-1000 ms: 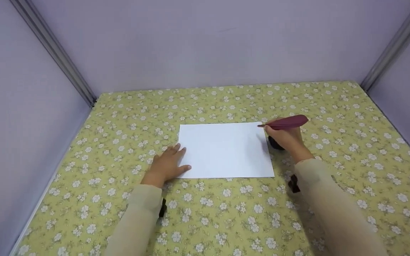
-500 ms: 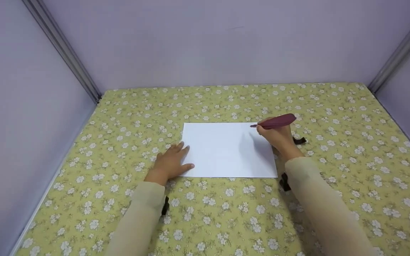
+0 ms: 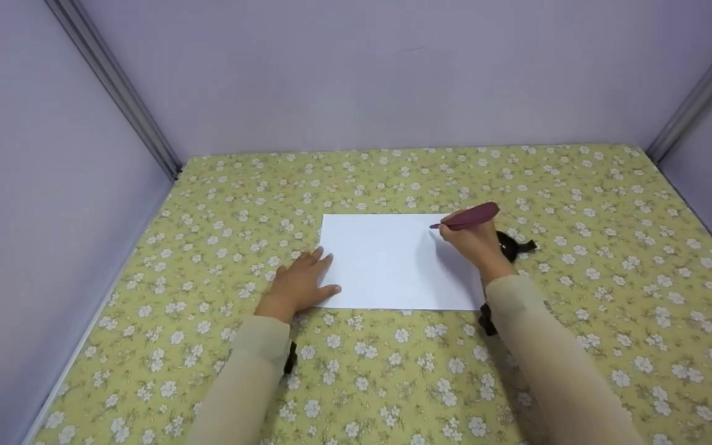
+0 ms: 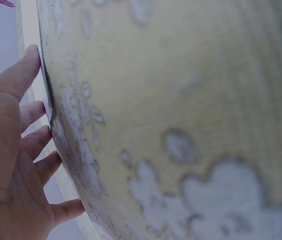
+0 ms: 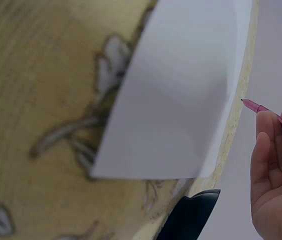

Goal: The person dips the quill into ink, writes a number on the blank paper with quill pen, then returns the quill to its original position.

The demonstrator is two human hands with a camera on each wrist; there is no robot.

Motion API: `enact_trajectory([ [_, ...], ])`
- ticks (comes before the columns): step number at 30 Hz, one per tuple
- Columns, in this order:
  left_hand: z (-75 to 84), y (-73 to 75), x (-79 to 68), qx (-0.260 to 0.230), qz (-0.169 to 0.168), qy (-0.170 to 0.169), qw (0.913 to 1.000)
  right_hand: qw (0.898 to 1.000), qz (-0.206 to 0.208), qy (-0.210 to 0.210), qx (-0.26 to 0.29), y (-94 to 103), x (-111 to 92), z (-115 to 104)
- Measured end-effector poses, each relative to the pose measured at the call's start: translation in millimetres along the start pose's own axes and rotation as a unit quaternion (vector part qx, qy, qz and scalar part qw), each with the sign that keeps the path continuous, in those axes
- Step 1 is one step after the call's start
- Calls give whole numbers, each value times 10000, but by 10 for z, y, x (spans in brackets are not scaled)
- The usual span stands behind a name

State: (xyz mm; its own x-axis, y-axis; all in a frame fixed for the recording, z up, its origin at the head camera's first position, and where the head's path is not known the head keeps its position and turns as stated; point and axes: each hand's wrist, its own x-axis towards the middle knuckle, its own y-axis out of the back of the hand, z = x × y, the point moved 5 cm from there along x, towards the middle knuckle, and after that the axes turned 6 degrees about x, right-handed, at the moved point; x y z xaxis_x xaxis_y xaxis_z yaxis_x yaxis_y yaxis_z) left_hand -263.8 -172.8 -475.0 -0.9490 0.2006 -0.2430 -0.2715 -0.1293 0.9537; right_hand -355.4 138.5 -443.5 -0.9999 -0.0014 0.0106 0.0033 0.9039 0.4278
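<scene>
White sheet [image 3: 387, 266] lies flat on the floral tabletop [image 3: 393, 179], roughly midway between left and right edges, well apart from the far edge. Left hand [image 3: 297, 284]: grip spread, nothing pinched, thumb and fingers down at the sheet's left edge, thumb close to its near left corner. Head view gives only the back of that hand; left wrist view gives the palm side, fingers fanned, outermost fingertip lying off the sheet. Sliver of pen tip shows in that view's top corner too.

Right hand [image 3: 470, 244]: grip pinching the plum pen [image 3: 473, 217], over the sheet towards its far right corner. Head view alone would pass for writing contact; right wrist view puts the tip up off the paper. Broad feather-shaped top shows from the head only, fingers round the slim barrel show best from the right wrist.

Black glossy object [image 3: 507, 247] sits just beside the sheet's right edge, partly behind the right hand. Head view adds its narrow stub, pointing to the tabletop's right edge; right wrist view catches only a dark curved side. Can't tell what it is
</scene>
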Motion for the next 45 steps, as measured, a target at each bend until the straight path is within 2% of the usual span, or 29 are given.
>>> enact_trajectory([
  [8,33,-15,7,13,13,-26,10000,9999,78,69,-9,-24,-11,66],
  [13,28,-18,22,54,-34,-56,10000,10000,26,-96,0,-31,-13,84],
  [21,25,-21,37,85,-42,-60,9999,9996,-112,64,260,-81,-42,36],
  [28,10,-27,49,125,-34,-17,9999,9997,-239,95,47,-141,-68,-7],
  [32,3,-31,49,104,-50,-14,9999,9992,-310,238,118,-182,-87,-36],
  [45,-11,-8,18,90,-13,-48,9999,9939,-976,302,425,-349,-188,-135],
])
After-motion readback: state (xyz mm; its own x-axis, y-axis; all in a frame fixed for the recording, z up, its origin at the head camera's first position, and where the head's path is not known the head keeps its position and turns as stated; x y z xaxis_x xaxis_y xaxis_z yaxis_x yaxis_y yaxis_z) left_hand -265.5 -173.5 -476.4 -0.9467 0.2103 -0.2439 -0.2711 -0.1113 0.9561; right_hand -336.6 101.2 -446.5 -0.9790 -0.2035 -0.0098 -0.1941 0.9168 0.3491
